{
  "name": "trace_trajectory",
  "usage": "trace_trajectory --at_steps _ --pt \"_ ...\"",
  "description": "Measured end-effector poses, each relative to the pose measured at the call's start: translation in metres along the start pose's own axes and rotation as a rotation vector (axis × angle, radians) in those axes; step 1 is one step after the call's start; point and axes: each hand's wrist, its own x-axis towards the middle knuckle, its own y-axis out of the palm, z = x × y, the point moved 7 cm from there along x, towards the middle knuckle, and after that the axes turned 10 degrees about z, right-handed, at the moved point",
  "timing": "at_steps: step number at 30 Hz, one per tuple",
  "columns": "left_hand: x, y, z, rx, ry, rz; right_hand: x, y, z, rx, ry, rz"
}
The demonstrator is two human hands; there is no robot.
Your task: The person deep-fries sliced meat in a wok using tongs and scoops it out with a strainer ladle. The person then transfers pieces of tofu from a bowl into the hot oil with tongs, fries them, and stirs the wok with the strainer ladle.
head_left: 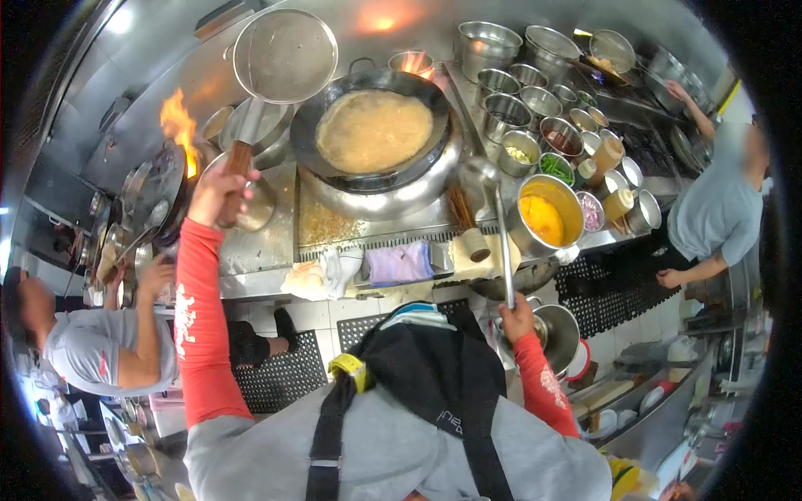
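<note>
My left hand (222, 190) is closed around the wooden handle of a round mesh strainer (285, 56), raised at the left of the wok (307, 125). Inside the wok, a pale brown, foamy liquid (376, 131) covers the bottom. Low on the right, my right hand (517, 319) grips the end of a long metal ladle (505, 242). Its bowl end points away from me, between the wok and the small containers. Just right of the ladle stands a metal pot (535, 237) with yellow-orange liquid. A bamboo brush (474, 243) lies left of the ladle shaft.
Flames (177, 125) rise from another wok at the left. Several metal containers (505, 113) and squeeze bottles (616, 203) crowd the right side. Folded cloths (399, 262) lie along the stove's front edge. One co-worker (109, 346) stands at the left, another (723, 200) at the right.
</note>
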Motion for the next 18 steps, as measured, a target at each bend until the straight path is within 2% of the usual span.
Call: trace_trajectory --at_steps 2,4,5,7,10,11,12,14,15,18 --pt "-0.008 0.004 0.02 0.007 -0.034 0.034 0.005 -0.004 0.032 0.063 -0.068 -0.044" --pt "-0.005 -0.003 0.033 -0.143 -0.105 0.057 0.009 -0.02 0.09 0.096 -0.194 -0.09" --pt "-0.002 -0.003 0.038 -0.09 -0.117 0.032 0.024 -0.019 0.099 0.2 -0.136 -0.053" --pt "0.007 0.001 0.045 0.018 -0.136 -0.024 0.034 -0.038 0.18 0.259 -0.288 0.015" --pt "0.028 -0.011 0.054 0.179 -0.171 -0.085 0.047 -0.038 0.234 0.343 -0.378 0.227" --pt "0.033 -0.011 0.049 0.248 -0.184 -0.116 0.056 -0.039 0.242 0.214 -0.337 0.24" --pt "0.042 -0.014 0.048 0.286 -0.212 -0.121 0.079 -0.034 0.238 0.203 -0.501 0.158" --pt "0.06 -0.022 0.051 0.356 -0.27 -0.139 0.096 -0.033 0.269 -0.066 -0.576 0.14" --pt "0.067 -0.023 0.053 0.383 -0.294 -0.135 0.102 -0.037 0.283 -0.278 -0.455 0.181" --pt "0.082 -0.023 0.052 0.423 -0.357 -0.111 0.143 -0.031 0.303 -0.445 -0.559 0.136"
